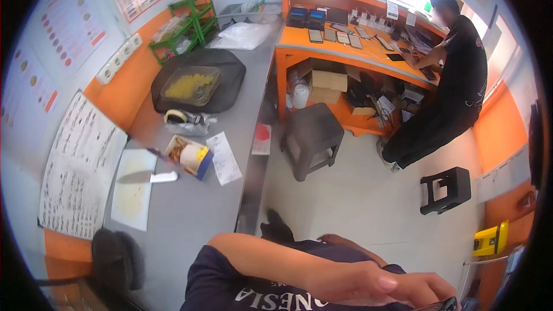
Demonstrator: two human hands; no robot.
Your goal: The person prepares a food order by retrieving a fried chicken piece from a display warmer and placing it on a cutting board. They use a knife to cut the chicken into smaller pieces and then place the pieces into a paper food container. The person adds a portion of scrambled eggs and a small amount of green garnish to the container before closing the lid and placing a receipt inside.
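Note:
My left hand [402,287] reaches across my chest to the lower right, fingers bent beside a dark object [447,304] cut off by the picture's rim; its grip is unclear. Behind that forearm, only part of my right hand [332,238] shows, low by my body. On the grey counter to the left, a white-handled knife [164,176] lies across a white cutting board [131,203]. Beside it stand an open carton of food [188,155] and a paper receipt [224,158]. Farther back, a tape dispenser [177,117] sits before a clear container of yellow food [192,85] on a black cover.
A person in black [462,60] stands at the orange desk [298,39], which holds several phones. A dark plastic stool [317,129] stands by the counter; a black stool [447,190] is at the right. Green racks [196,13] and a whiteboard [82,168] line the left wall.

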